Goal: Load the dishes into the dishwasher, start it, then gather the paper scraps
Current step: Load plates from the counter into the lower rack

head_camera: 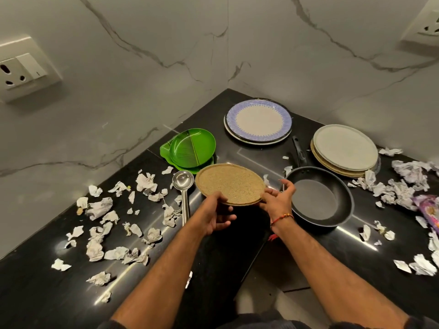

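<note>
The brown plate [231, 184] is up over the black counter [35, 293], between the ladle [183, 186] and the pan [318, 198]. My left hand [215, 214] grips its near edge. My right hand [276, 199] pinches its right edge. Paper scraps [99, 207] lie all around.

Tan plate [230, 184] held above black counter [237, 252] by both hands: left hand [215, 213] gripping near rim, right hand [276, 200] pinching right rim. Red thread [282, 217] on right wrist. Ladle [184, 193] just left of plate, green dishes [190, 150] behind it. Black pan [318, 198] just right of right hand, handle pointing away. Blue-rimmed plates [257, 121] stacked near corner; grey plates [344, 148] stacked right. Crumpled paper scraps [99, 207] strewn left and right. Sockets [23, 72] on marble walls [142, 43].
</note>
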Tool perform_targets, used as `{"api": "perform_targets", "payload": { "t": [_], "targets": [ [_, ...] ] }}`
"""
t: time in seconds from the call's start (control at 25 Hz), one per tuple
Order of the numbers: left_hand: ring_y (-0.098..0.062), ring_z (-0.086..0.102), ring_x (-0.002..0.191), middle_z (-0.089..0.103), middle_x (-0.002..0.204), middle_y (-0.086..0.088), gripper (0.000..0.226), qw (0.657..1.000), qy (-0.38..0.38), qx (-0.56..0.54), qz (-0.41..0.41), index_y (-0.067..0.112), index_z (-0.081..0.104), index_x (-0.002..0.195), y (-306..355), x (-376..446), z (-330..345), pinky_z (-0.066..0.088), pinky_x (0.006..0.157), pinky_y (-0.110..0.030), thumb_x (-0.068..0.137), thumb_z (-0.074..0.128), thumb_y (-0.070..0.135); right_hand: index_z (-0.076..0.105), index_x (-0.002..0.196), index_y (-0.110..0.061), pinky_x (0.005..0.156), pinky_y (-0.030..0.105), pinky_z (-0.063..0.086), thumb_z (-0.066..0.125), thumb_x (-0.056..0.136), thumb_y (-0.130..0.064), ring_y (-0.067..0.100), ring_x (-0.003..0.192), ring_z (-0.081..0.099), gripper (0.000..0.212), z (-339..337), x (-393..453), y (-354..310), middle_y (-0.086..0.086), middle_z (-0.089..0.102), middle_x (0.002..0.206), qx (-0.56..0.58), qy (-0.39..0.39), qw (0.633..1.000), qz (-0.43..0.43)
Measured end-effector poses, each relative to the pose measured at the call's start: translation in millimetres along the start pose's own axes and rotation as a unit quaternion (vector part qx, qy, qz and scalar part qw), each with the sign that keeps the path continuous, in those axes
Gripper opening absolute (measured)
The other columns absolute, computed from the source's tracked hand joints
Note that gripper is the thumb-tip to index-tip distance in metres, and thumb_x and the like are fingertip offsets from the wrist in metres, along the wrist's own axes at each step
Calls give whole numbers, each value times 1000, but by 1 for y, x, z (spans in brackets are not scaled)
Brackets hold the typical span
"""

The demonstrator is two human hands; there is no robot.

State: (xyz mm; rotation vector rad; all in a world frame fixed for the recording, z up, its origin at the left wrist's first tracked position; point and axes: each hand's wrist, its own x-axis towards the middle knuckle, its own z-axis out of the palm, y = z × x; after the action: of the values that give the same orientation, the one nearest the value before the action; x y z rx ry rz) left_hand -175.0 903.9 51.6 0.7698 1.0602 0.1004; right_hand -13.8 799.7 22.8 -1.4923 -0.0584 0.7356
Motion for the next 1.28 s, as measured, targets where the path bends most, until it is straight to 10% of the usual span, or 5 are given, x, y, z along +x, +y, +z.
{"api": "perform_targets", "payload": {
  "t": [0.2, 0.36, 0.68, 0.92, 1.28],
  "targets": [
    [-19, 71, 69, 72, 76, -7, 14, 996, -16, 39, 84, 10, 61, 88, -8, -5, 1, 53, 57, -31, 82, 53, 20, 25, 147, -39, 78, 38, 59, 71, 78, 9, 24, 109, 66, 96, -8, -8, -6, 7, 61, 125, 62, -39, 997, 15],
    [-21, 72, 75, 72, 84, -12, 11, 985, -88, 118, 87, 19, 70, 66, -20, -13, 22, 53, 64, -33, 66, 62, 28, 49, 139, -17, 73, 37, 61, 70, 82, 5, 26, 102, 70, 65, -43, -13, -22, 6, 72, 116, 119, -27, 993, -8],
    [-13, 75, 93, 76, 105, 3, 36, 954, -92, 144, 245, 22, 65, 117, -67, -30, 117, 61, 71, -28, 85, 77, 33, 63, 125, -21, 88, 36, 58, 59, 95, -4, 24, 109, 68, 35, -189, -105, -12, 6, 72, 118, 172, 164, 963, -128],
    [-14, 76, 89, 77, 101, -1, 25, 905, -190, 282, 256, 20, 64, 112, -167, -89, 199, 63, 74, -33, 92, 73, 31, 65, 125, -13, 82, 31, 59, 65, 93, -11, 23, 106, 69, 32, -312, -230, 34, 3, 74, 110, 194, 346, 907, -142],
    [-30, 68, 109, 67, 122, -9, 34, 857, -224, 413, 213, 20, 62, 135, -381, -193, 262, 59, 88, -56, 100, 58, 18, 44, 147, -27, 84, 38, 58, 71, 86, -24, 20, 115, 64, 66, -439, -445, 190, 2, 59, 137, 205, 356, 911, -39]
  ]
}}
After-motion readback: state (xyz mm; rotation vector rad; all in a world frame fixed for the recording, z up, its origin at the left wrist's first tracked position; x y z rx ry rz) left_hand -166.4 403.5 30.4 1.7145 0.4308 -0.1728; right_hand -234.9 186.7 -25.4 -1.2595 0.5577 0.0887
